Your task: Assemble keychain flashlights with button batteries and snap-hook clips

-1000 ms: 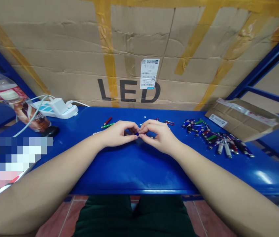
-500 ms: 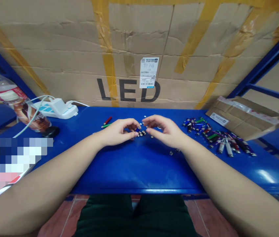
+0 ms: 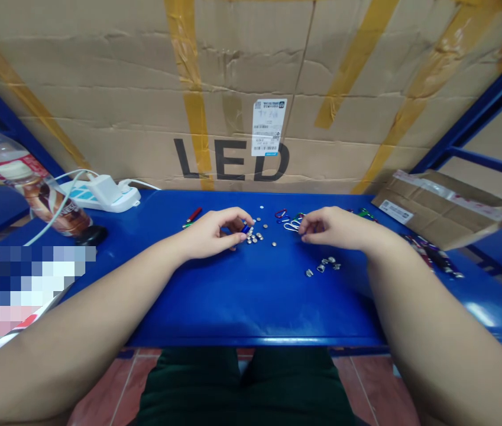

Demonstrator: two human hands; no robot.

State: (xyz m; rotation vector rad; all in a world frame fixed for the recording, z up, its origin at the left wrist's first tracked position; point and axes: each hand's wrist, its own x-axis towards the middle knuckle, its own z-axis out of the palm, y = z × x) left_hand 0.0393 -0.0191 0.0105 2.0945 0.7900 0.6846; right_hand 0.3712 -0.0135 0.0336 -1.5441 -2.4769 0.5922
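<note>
My left hand (image 3: 226, 232) is closed on a small blue tube (image 3: 246, 228), whose end shows between thumb and fingertips. Right beside it, several button cells (image 3: 255, 238) lie loose on the blue table. My right hand (image 3: 321, 226) is farther right, its fingers curled together next to a white carabiner clip (image 3: 292, 226); whatever the fingertips hold, if anything, is hidden. Red and blue carabiner clips (image 3: 281, 213) lie just beyond. Several small shiny metal pieces (image 3: 321, 268) rest on the table nearer to me than my right hand.
A pile of coloured metal tubes (image 3: 437, 257) lies at the right, partly behind my right forearm, before a cardboard box (image 3: 450, 207). A red tube (image 3: 194, 215) lies left of centre. A power strip (image 3: 117, 198) and a bottle (image 3: 51, 198) stand at the left.
My right hand has moved right, away from my left hand, to the carabiner clips. The button cells and metal pieces show more fully. My left hand stays with the blue tube.
</note>
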